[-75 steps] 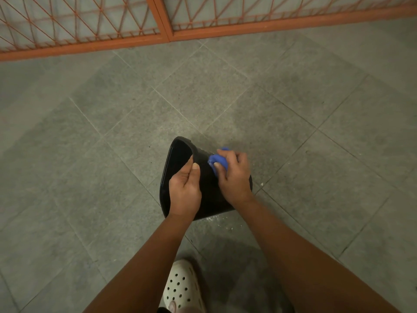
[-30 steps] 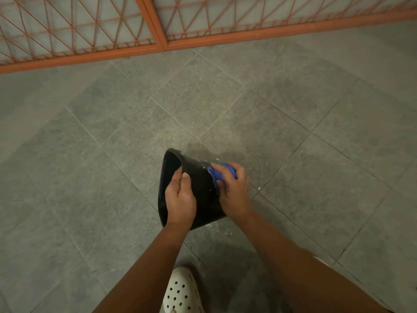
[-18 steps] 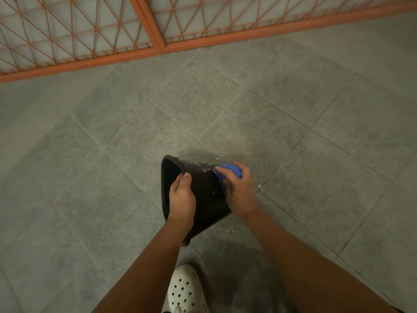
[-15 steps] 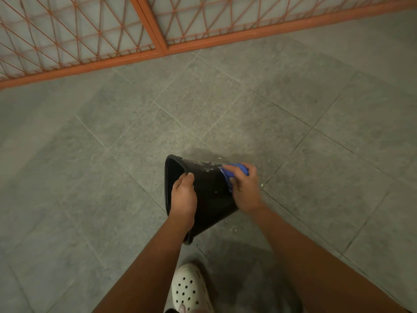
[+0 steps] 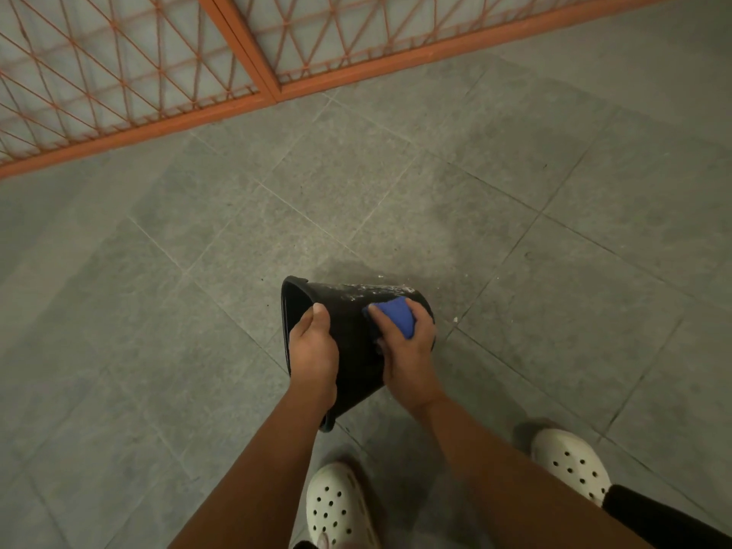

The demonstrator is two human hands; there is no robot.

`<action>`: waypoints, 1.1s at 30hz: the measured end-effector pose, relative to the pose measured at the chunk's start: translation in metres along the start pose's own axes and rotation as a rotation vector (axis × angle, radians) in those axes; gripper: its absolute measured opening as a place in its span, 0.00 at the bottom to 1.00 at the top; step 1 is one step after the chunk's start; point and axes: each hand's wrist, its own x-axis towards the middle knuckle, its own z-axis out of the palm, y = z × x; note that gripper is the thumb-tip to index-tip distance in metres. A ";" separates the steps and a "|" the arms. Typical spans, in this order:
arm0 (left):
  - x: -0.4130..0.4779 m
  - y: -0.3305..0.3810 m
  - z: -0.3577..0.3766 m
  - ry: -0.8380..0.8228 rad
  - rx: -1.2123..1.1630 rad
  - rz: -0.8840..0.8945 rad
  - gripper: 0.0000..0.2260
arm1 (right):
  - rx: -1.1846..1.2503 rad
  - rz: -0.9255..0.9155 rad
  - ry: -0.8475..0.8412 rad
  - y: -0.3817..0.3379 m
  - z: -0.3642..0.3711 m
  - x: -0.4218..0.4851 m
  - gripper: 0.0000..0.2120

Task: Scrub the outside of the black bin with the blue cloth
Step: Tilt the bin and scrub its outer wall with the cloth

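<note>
Your left grip [image 5: 313,350] holds the black bin [image 5: 348,322]; your right grip [image 5: 408,354] squeezes the blue cloth [image 5: 392,315]. It has moved toward the bin's bottom, so more gets clean.

Tally, head view.

- Hands: 2, the left hand [image 5: 313,350] and the right hand [image 5: 408,354].
- Black bin [image 5: 352,342]: 1, held between the two hands.
- Blue cloth [image 5: 394,317]: 1, under the right hand's fingers.
- White clogs: 2. First clog [image 5: 338,505] is nearer the camera than the hands, between the forearms. Second clog [image 5: 570,461] is right of the right forearm.
- Orange lattice panels: 2. Left panel [image 5: 111,73] and right panel [image 5: 396,29] stand well beyond the hands and meet at 1 orange post [image 5: 237,45].
- White flecks [image 5: 368,289] on the bin wall beyond the right hand: not counted (too small and too many).
- Grey floor tiles [image 5: 515,330]: not counted, as the frame edges cut them off.
</note>
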 end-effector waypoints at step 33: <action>-0.002 -0.009 0.001 -0.001 -0.011 0.101 0.10 | 0.402 0.471 0.151 0.015 0.002 0.027 0.11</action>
